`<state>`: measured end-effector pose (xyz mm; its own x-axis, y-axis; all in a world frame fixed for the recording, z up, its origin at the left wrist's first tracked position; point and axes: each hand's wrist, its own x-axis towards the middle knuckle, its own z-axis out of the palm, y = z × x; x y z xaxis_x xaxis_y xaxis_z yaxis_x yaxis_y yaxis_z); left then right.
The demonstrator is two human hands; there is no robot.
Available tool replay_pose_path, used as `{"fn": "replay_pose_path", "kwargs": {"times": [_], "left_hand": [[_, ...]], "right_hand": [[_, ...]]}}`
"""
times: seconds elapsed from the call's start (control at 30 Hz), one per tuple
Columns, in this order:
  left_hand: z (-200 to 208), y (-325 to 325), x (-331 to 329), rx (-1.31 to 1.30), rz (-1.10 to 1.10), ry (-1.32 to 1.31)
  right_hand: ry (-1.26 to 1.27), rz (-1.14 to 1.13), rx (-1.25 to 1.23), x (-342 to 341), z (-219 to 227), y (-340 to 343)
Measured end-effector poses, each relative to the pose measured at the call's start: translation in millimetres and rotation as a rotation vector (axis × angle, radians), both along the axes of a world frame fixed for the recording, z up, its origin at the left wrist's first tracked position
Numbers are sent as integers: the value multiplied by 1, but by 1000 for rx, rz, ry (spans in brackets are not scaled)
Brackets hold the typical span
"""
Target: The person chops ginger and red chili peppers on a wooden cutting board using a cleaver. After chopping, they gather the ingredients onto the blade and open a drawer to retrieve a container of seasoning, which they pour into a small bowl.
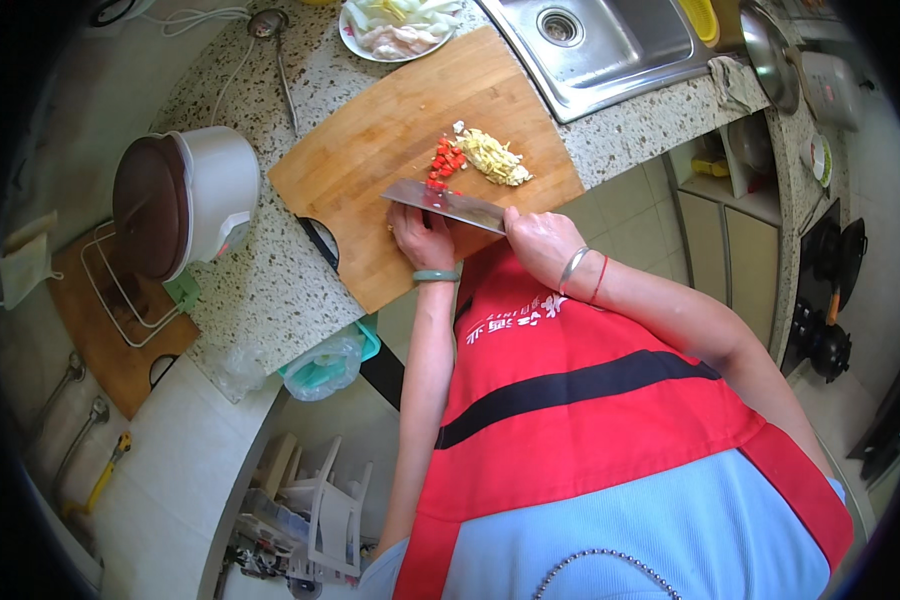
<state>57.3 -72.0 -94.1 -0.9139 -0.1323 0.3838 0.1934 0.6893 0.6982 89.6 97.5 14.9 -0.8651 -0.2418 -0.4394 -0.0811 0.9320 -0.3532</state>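
A wooden cutting board (400, 120) lies at the counter's edge before me. My right hand (545, 243) is closed round the handle of a cleaver (455, 205), whose blade points left across the board. Just behind the blade is my left hand (422, 238), its fingers curled down onto the board; the blade hides their tips and whatever they hold. Diced red pepper (445, 160) sits right past the blade. Touching it on the right is a heap of pale yellow chopped pieces (495, 160), perhaps garlic or ginger.
Beyond the board stands a plate (400, 50) of pale sliced food, with a ladle (280, 60) to its left. A rice cooker (200, 190) occupies the left counter. The sink (620, 85) is at the far right. A bagged teal bin (335, 365) hangs below the counter edge.
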Motion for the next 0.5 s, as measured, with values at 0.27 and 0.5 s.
{"fn": "replay_pose_path", "kwargs": {"times": [0.27, 0.5], "left_hand": [[3, 2, -3, 39, -8, -1], [7, 0, -5, 23, -43, 2]], "right_hand": [[31, -30, -10, -8, -20, -9], [37, -103, -197, -25, -18, 20]]}}
